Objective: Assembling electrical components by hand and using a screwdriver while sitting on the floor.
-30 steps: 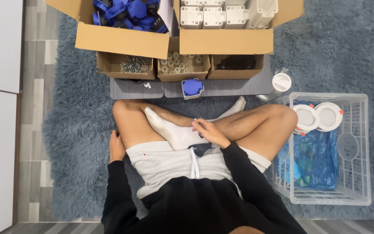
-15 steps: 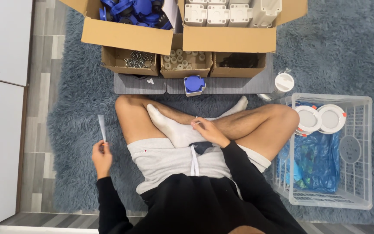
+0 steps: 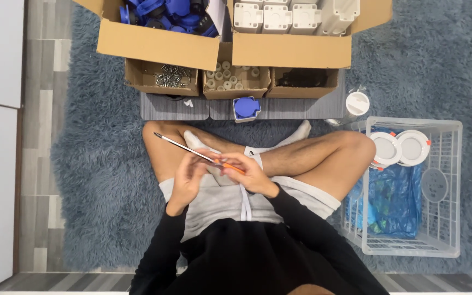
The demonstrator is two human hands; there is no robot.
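Over the blue rug [image 3: 99, 164], both hands meet on a screwdriver [image 3: 192, 152], right hand [image 3: 248, 173] gripping its orange handle, left hand [image 3: 188, 177] on the shaft slanting up-left.

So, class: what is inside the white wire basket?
The white wire basket holds two round white discs on a blue plastic bag. The bag's contents are hidden.

My left hand [image 3: 188, 177] — fingers curled, palm turned inward, forearm angled up from the elbow. My right hand [image 3: 245, 173] — closed in a pinch, knuckles up, just beside the left, both sleeves black.
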